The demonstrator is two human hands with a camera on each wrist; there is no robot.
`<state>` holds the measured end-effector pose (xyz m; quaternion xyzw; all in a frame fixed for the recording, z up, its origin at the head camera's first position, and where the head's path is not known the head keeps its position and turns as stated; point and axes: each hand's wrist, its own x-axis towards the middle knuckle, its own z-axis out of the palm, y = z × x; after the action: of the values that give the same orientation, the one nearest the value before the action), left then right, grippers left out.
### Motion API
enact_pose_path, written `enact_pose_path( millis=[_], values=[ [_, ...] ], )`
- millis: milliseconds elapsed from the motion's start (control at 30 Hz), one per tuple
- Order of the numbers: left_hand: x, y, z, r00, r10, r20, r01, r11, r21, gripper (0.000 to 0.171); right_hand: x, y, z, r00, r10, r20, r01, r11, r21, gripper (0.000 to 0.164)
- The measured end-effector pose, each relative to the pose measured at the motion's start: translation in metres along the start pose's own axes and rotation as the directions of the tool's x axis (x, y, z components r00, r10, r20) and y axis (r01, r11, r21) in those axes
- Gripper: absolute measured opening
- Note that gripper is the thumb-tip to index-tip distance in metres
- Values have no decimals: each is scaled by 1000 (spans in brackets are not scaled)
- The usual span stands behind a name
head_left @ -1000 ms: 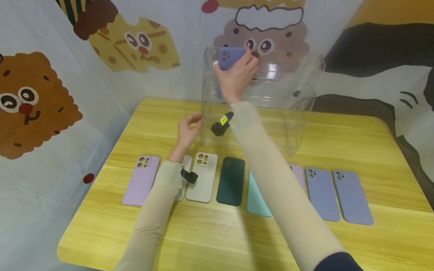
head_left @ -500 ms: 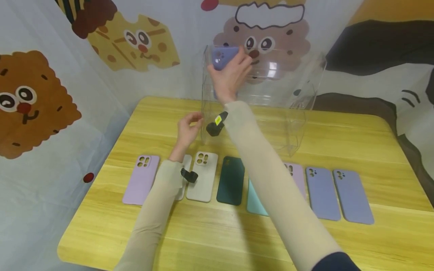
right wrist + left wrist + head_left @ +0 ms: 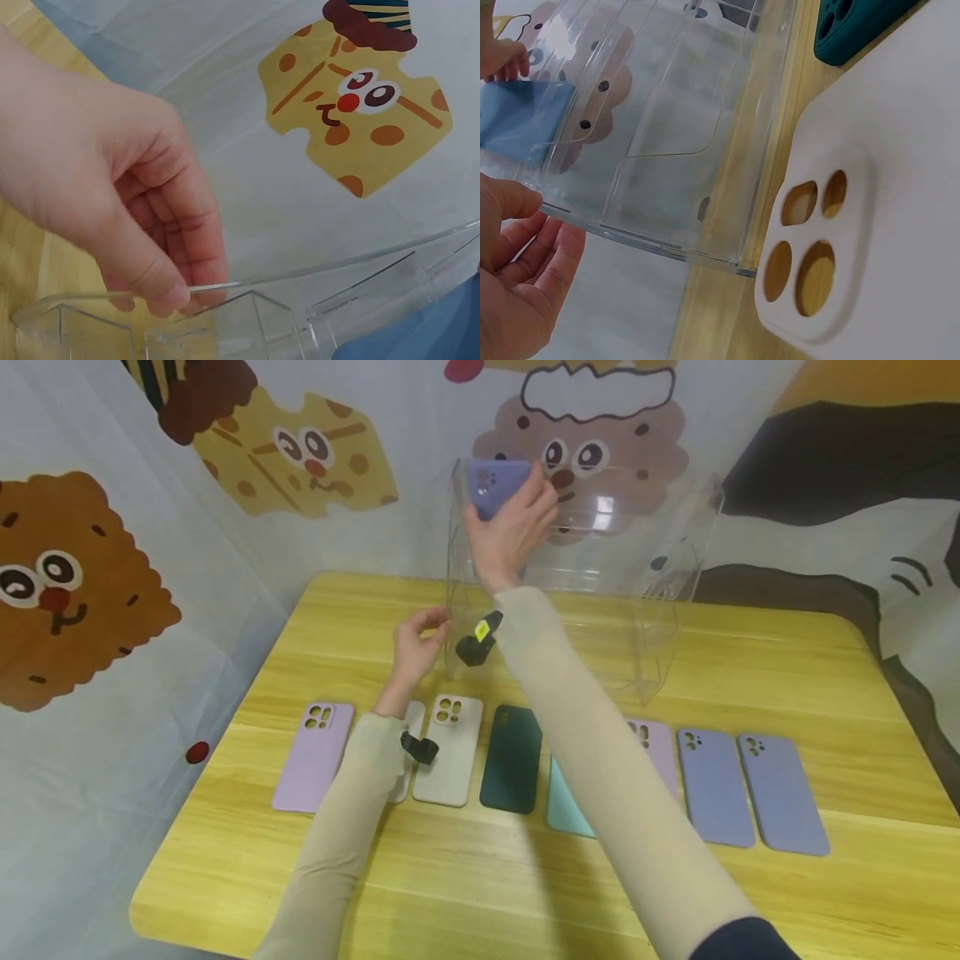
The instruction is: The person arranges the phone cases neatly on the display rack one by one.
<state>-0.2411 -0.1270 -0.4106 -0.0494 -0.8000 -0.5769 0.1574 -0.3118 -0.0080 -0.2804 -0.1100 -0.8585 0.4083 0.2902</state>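
A blue-purple phone case (image 3: 497, 485) stands upright in the top left part of a clear acrylic display rack (image 3: 600, 552). My right hand (image 3: 513, 531) grips it, thumb at its left edge and fingers at its right. In the left wrist view the case (image 3: 521, 116) looks blue behind the clear plastic. Lower down, my left hand (image 3: 420, 643) pinches the rack's left side panel. The right wrist view shows that hand (image 3: 142, 202) with its thumb in front of the panel's edge and fingers behind. The lower part of the case is partly hidden by my right hand.
A row of phone cases lies on the wooden table (image 3: 450, 877): a lilac one (image 3: 313, 756), a white one (image 3: 448, 752), a dark green one (image 3: 512, 760), a turquoise one (image 3: 567, 802) and two blue-purple ones at right. My forearms cover some. A cartoon-printed cloth (image 3: 405, 410) hangs behind.
Over the second, my right hand has moved a little left with the phone case, to the rack's left side panel. It hardly moves in the last half second. My left hand stays put.
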Motion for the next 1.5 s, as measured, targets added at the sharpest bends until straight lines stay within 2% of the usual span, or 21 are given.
enact_pose_path(
  millis=[167, 333, 433, 600, 767, 900, 1000, 1133, 1367, 1500],
  values=[
    [-1, 3, 0, 1000, -17, 1, 17, 1000, -8, 21, -1, 3, -4, 1000, -24, 7, 24, 1000, 8, 91],
    [-2, 6, 1, 1000, -24, -2, 24, 1000, -9, 20, -4, 8, -14, 994, -107, -2, 107, 988, 112, 86],
    [-2, 7, 1, 1000, -25, -6, 25, 1000, -8, 21, -7, 12, -21, 983, -182, -16, 181, 961, 207, 78],
    [-3, 7, 1, 999, -32, -11, 32, 999, 5, 20, -11, 21, -34, 955, -295, -30, 286, 891, 352, 65],
    [-3, 6, 2, 1000, -27, -14, 27, 999, 23, 20, -16, 34, -50, 943, -332, -26, 312, 852, 420, 59],
    [-3, 7, 2, 999, -29, -17, 29, 999, 23, 20, -22, 46, -60, 932, -363, -19, 335, 836, 435, 56],
    [-3, 7, 1, 999, -29, -15, 29, 1000, 12, 20, -27, 55, -66, 924, -383, -3, 345, 828, 442, 53],
    [-3, 6, 1, 999, -33, -6, 33, 999, -4, 21, -35, 69, -74, 924, -381, 29, 326, 827, 458, 51],
    [-3, 4, 2, 999, -37, -7, 37, 999, -3, 21, -52, 99, -87, 938, -334, 86, 263, 854, 450, 52],
    [-3, 4, 2, 1000, -28, -13, 28, 1000, -1, 20, -60, 115, -94, 934, -342, 102, 261, 849, 459, 51]
  ],
)
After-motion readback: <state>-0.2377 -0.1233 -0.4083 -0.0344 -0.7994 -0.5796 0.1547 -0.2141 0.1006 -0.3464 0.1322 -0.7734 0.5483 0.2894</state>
